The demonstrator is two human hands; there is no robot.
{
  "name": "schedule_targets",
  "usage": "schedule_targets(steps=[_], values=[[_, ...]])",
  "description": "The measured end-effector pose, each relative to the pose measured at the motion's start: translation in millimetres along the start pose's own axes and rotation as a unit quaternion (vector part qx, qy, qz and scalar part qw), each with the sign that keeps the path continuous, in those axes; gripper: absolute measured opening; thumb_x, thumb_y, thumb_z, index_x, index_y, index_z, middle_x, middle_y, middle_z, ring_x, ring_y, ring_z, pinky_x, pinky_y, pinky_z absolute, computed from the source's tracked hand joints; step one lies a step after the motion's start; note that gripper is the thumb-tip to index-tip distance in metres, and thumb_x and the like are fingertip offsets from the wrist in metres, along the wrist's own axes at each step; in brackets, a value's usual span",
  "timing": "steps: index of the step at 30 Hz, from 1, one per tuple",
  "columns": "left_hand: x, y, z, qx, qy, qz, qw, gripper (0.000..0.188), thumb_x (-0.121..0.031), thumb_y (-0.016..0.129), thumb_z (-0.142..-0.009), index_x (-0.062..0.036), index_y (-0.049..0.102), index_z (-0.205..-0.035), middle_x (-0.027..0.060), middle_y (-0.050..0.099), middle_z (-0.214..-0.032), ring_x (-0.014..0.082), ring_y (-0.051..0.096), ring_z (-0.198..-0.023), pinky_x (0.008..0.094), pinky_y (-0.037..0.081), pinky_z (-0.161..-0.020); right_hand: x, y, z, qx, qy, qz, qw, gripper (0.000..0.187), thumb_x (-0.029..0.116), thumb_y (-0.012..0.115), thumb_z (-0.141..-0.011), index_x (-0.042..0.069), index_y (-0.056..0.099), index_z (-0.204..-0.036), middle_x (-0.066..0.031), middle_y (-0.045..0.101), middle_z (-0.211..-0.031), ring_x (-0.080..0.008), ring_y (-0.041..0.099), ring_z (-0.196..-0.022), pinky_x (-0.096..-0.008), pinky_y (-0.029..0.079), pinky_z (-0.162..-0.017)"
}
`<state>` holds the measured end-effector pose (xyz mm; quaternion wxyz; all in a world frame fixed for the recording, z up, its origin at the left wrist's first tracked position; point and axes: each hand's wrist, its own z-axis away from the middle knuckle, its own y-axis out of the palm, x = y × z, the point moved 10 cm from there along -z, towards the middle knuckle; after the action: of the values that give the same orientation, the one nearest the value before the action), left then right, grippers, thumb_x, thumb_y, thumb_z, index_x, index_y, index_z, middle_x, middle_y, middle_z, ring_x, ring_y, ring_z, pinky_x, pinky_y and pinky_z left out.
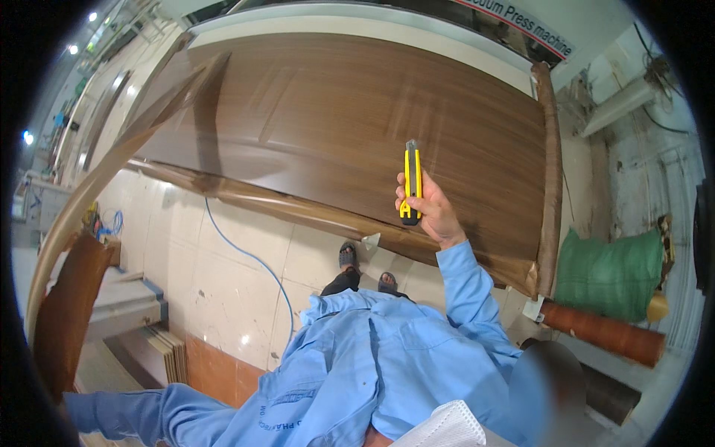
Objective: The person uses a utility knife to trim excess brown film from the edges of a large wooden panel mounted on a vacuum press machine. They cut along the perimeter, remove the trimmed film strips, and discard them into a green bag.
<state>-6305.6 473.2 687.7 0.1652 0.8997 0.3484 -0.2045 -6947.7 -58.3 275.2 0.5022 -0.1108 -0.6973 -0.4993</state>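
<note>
My right hand (pixel 435 211) is closed around a yellow and black utility knife (pixel 412 182), thumb on its slider side and tip pointing away from me. The knife is held up over a large sheet of brown wood-grain film (pixel 357 112) stretched on a press bed, with raised panel outlines showing through it. A loose strip of this film (pixel 97 186) rises from the far left and curves down towards my left side, ending in a broad brown flap (pixel 71 309). My left arm (pixel 141 413) reaches out to the lower left; its hand does not show.
Rolled film (pixel 547 186) edges the bed's right end. A green wrapped bundle (pixel 611 272) and a reddish-brown roll (pixel 603 333) lie at the right. A blue hose (pixel 253 257) crosses the tiled floor. Stacked boards (pixel 153 354) stand at the lower left.
</note>
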Motion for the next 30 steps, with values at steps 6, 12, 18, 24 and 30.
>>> schedule_targets(steps=[6,12,18,24,30], values=[[49,-238,16,-0.198,-0.059,-0.086,0.975,0.031,-0.018,0.067,-0.075,0.0051,0.065,-0.096,0.0215,0.068,-0.092,0.0399,0.065,-0.088,0.0477,0.053,-0.071,-73,-39,88,0.093,0.113,0.184,0.972,0.056,0.004,0.059,-0.084,0.003,0.041,-0.137,-0.0033,0.055,-0.089,-0.0138,0.056,-0.081,-0.0300,0.048,-0.077],[69,-482,111,-0.259,-0.157,-0.456,0.837,0.028,-0.019,0.061,-0.079,0.0049,0.069,-0.091,0.0244,0.069,-0.095,0.0401,0.068,-0.088,0.0497,0.054,-0.074,-198,-157,349,0.031,0.501,0.471,0.726,0.062,0.018,0.059,-0.093,0.004,0.031,-0.147,-0.0200,0.062,-0.107,-0.0258,0.065,-0.085,-0.0397,0.054,-0.066],[113,-592,127,-0.244,-0.205,-0.537,0.781,0.027,-0.017,0.061,-0.078,0.0064,0.070,-0.086,0.0262,0.070,-0.088,0.0423,0.070,-0.081,0.0499,0.056,-0.065,-265,-192,450,0.075,0.578,0.430,0.689,0.064,0.019,0.061,-0.092,0.003,0.032,-0.147,-0.0179,0.062,-0.110,-0.0248,0.065,-0.087,-0.0404,0.054,-0.069],[272,-578,118,-0.049,-0.260,-0.601,0.754,0.034,-0.022,0.049,-0.085,0.0072,0.067,-0.088,0.0284,0.069,-0.090,0.0437,0.069,-0.084,0.0527,0.058,-0.070,-302,-163,396,0.010,0.536,0.375,0.757,0.066,0.020,0.063,-0.090,0.002,0.033,-0.146,-0.0158,0.062,-0.113,-0.0237,0.064,-0.090,-0.0410,0.053,-0.072],[321,-509,165,0.141,-0.063,-0.402,0.902,0.040,-0.011,0.049,-0.087,0.0069,0.059,-0.122,0.0297,0.063,-0.116,0.0431,0.061,-0.107,0.0464,0.050,-0.092,-321,-145,360,0.010,0.554,0.396,0.732,0.068,0.020,0.065,-0.088,0.001,0.034,-0.146,-0.0138,0.062,-0.116,-0.0227,0.063,-0.092,-0.0417,0.052,-0.075]])
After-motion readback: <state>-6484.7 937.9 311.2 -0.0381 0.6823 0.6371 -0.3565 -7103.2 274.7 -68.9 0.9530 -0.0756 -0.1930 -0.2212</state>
